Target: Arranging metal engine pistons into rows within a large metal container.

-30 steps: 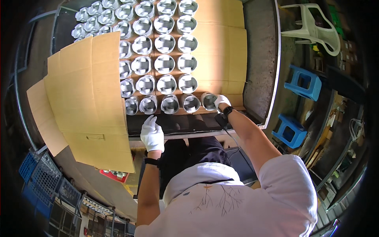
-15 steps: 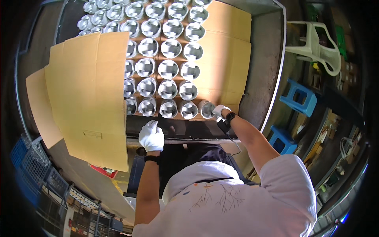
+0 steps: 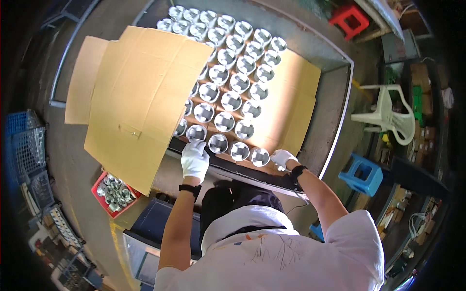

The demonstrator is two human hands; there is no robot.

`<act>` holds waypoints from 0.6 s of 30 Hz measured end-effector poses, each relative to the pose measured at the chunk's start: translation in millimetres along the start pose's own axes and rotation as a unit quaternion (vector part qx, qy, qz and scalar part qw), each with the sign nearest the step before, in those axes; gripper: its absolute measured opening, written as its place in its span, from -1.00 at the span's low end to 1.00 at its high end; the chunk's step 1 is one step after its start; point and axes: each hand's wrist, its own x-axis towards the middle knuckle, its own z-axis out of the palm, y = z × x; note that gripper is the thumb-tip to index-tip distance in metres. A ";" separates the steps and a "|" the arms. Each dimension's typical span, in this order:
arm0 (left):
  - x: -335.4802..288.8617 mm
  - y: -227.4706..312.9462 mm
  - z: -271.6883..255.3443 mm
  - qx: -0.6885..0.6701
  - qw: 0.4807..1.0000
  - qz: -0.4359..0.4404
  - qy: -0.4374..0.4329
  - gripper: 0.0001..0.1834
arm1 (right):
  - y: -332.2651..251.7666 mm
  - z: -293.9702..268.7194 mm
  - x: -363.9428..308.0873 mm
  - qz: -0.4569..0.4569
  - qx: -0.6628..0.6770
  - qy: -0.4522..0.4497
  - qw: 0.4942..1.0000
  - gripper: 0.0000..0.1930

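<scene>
Head view: I look straight down on my two white-gloved hands at the near edge of a bench (image 3: 335,121).
Landmark: a grid of shiny metal cups (image 3: 232,80) standing in rows on a cardboard sheet (image 3: 291,106) on the bench.
Left hand (image 3: 195,160): at the near-left corner of the cup grid, fingers curled loosely over the nearest cup (image 3: 196,132); I cannot tell whether it is truly gripping it.
Right hand (image 3: 282,158): at the near-right corner of the grid, just beside the last cup (image 3: 260,156) of the front row, resting on the cardboard edge; fingers bent, grasp unclear.
Big cardboard flap (image 3: 136,102): lies left of the grid, overlapping its left columns.
Red bin (image 3: 114,192): below the flap, left of my left forearm, full of small metal parts.
Blue stool (image 3: 361,173): right of the bench.
White plastic chair (image 3: 388,116): farther right of the bench.
</scene>
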 end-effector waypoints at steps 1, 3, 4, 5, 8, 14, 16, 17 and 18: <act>-11.3 -1.3 -5.3 -0.037 0.995 0.032 0.092 -0.75 | -5.0 0.9 -2.7 -0.016 -0.022 0.044 0.999 -0.59; -46.9 -1.5 -19.3 -0.049 0.984 0.016 0.168 -0.70 | -31.4 -8.6 -29.6 -0.028 -0.008 0.083 0.996 -0.59; -76.1 -8.7 -26.6 -0.050 0.980 -0.016 0.190 -0.70 | -68.0 -19.1 -54.4 -0.015 0.033 0.064 0.997 -0.61; -100.8 -9.8 -33.7 -0.057 0.975 -0.040 0.213 -0.70 | -85.8 -20.3 -67.7 -0.018 0.061 0.068 0.996 -0.63; -187.1 -8.8 -57.1 -0.055 0.962 -0.153 0.219 -0.69 | -123.7 -5.8 -87.6 -0.179 -0.003 0.136 0.974 -0.65; -372.5 -23.2 -58.6 -0.045 0.871 -0.391 0.295 -0.72 | -263.0 45.2 -143.9 -0.361 -0.176 0.093 0.911 -0.58; -414.2 -15.7 -54.8 -0.054 0.812 -0.483 0.324 -0.72 | -303.5 72.7 -163.7 -0.413 -0.225 0.058 0.880 -0.59; -431.2 -10.2 -52.5 -0.060 0.788 -0.510 0.340 -0.72 | -318.3 86.4 -166.9 -0.436 -0.256 0.036 0.862 -0.59; -447.3 -4.6 -49.4 -0.067 0.762 -0.537 0.354 -0.71 | -330.4 98.6 -168.1 -0.475 -0.283 0.020 0.833 -0.58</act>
